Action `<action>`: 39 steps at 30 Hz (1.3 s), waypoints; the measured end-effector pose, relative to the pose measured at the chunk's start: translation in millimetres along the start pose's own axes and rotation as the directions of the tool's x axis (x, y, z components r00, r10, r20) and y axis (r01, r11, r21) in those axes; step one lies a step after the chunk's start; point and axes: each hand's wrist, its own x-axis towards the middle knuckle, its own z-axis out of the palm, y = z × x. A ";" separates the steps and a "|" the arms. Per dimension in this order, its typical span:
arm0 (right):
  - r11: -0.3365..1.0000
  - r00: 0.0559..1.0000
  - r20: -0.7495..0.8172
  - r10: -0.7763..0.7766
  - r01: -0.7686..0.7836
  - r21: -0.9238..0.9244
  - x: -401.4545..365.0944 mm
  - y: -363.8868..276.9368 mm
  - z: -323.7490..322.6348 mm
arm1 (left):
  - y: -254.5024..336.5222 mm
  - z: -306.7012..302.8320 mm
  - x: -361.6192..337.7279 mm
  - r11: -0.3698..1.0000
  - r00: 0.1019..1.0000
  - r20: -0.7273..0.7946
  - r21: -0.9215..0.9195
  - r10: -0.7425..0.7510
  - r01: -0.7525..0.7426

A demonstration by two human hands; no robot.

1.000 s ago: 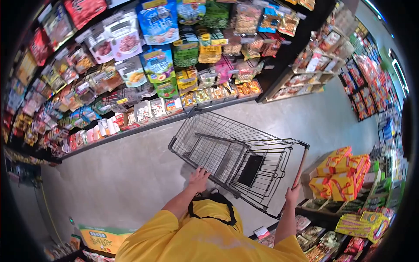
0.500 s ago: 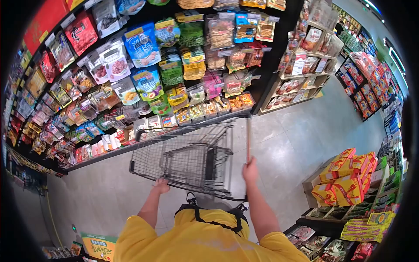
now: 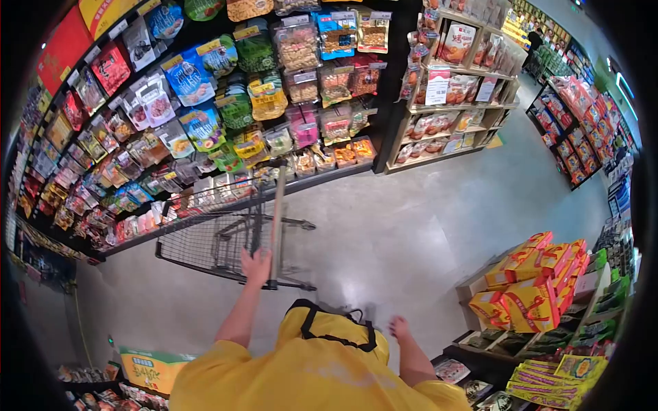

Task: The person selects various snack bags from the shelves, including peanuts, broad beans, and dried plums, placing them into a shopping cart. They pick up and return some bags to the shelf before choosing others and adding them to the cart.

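An empty wire shopping cart (image 3: 205, 236) stands in a shop aisle, turned side-on to me with its basket toward the snack shelves on the left. My left hand (image 3: 257, 264) grips the near end of the cart's red handle bar (image 3: 277, 219). My right hand (image 3: 399, 327) hangs low by my side, off the cart, holding nothing; its fingers are blurred. I wear a yellow shirt with a black strap at the chest.
Tall shelves of snack bags (image 3: 226, 103) line the far side of the aisle. A wooden shelf unit (image 3: 449, 89) stands further right. Stacked yellow-and-red boxes (image 3: 531, 284) sit on a low display at the right. A yellow box (image 3: 154, 370) lies at lower left.
The cart has swung to the left. My right hand let go of the handle and dropped to my side. My left hand moved from the basket rim onto the handle bar.
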 end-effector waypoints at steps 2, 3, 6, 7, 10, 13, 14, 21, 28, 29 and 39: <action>0.970 0.943 -0.239 0.229 -0.203 0.131 37.9 92.6 -137.5 | 4.4 -9.1 -9.0 0.991 0.990 -0.042 -0.009 0.134 -0.134; 0.969 0.940 -0.245 0.237 -0.209 0.135 48.6 105.1 -150.6 | 18.3 -20.9 -17.3 0.991 0.990 -0.032 -0.007 0.136 -0.136; 0.921 0.910 -0.401 0.105 -0.241 -0.305 35.1 208.9 -266.7 | 41.7 -33.6 -20.0 0.999 0.986 0.164 -0.008 -0.034 0.035; 0.856 0.897 -0.440 0.049 -0.265 -0.445 -10.9 243.6 -279.6 | 17.8 -21.7 -5.1 0.997 0.987 0.161 -0.072 -0.013 0.025; 0.927 0.896 -0.390 0.212 -0.310 -0.209 -68.0 276.2 -297.1 | 0.6 -15.4 7.6 0.996 0.992 0.120 -0.079 0.043 -0.034; 0.780 0.874 0.175 0.453 -0.483 0.397 -74.1 220.0 -178.0 | 18.0 -32.2 6.7 0.998 0.994 0.099 -0.032 0.055 -0.052; 0.785 0.797 0.340 0.499 -0.582 0.211 -64.4 210.2 -155.4 | 20.4 -32.8 9.4 0.999 0.992 0.122 -0.042 0.021 -0.016; 0.955 0.992 -0.060 0.114 -0.125 -0.269 28.8 -42.0 -12.7 | 15.2 -33.9 14.2 0.998 0.990 0.143 -0.062 0.019 -0.011; 0.982 1.000 0.002 -0.029 0.029 -0.186 103.6 -324.1 102.8 | 38.5 -42.4 18.6 0.986 0.973 0.168 -0.019 -0.160 0.165; 0.969 0.997 0.038 -0.069 0.076 -0.236 116.9 -349.2 118.8 | 40.4 -45.1 19.4 0.987 0.969 0.193 -0.003 -0.157 0.161; 0.824 0.927 0.376 0.012 0.204 -0.529 187.5 -477.0 279.3 | 22.2 -28.2 0.3 0.980 0.939 0.291 -0.021 -0.185 0.200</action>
